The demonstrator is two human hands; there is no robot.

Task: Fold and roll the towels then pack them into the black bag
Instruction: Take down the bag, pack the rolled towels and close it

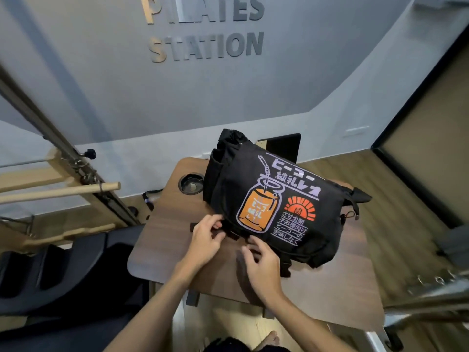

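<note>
Black fabric messenger bag (274,199) lies flap-up on a small dark-brown wood-grain table (162,240), tilted so its top end points away toward the wall. The flap carries a print: an orange jar with a pale striped straw, an orange-red half-sun, and pale lettering.

Left hand (206,240) sits at the bag's near-left edge, just below the orange jar. Its fingers are curled and pinch a black strap buckle (232,233) at the flap's lower rim; thumb and fingertips close on it.

Right hand (262,266) is just beside the left, at the bag's near edge under the printed lettering. Fingers are bent, tips touching the flap's hem and the strap there. Whether they actually clamp anything I cannot tell; the fingertips blur into the black fabric.

A second black buckle (286,269) pokes out from under the bag's near-right edge, to the right of the right hand. A small cord with a red-tipped toggle (349,215) hangs at the bag's right end.

Left of the bag, a round recessed cup holder (191,184) is set into the tabletop. Beyond the bag's far end, a black flat panel (285,147) stands against the wall.

No towels in view; the flap covers the bag's opening, so the contents cannot be seen.

Further left of the bag: a pale wooden dowel (59,191) on a metal frame, and dark padded upholstery (55,273) below it. Grey wall behind the bag bears raised letters (205,44), the lower row reading "STATION".
</note>
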